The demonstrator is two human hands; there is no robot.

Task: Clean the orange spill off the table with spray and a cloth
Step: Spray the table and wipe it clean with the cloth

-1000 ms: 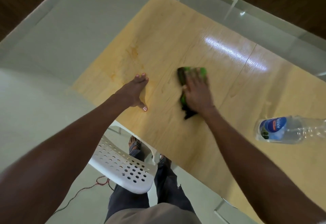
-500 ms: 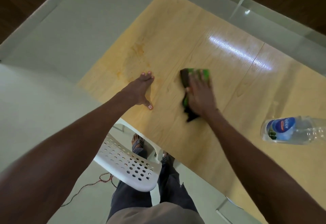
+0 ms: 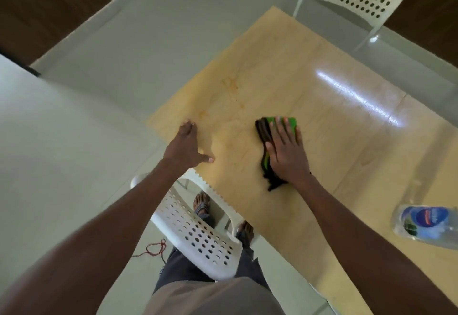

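The right hand (image 3: pixel 287 151) was pressed flat, fingers straight, on the crumpled green-and-black cloth (image 3: pixel 266 138). The left hand (image 3: pixel 184 146) was laid open near the table (image 3: pixel 322 141) edge. Faint orange smears (image 3: pixel 230 84) (beyond both hands) were seen on glossy pale wood; a clear plastic bottle (image 3: pixel 426 225) lay far right.

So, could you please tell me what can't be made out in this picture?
- Bottle, head view: cut off by the right edge and blurred; its top is out of frame and the label is unreadable.
- Cloth: mostly hidden under the right hand.
- Orange spill: faint, its edges unclear.
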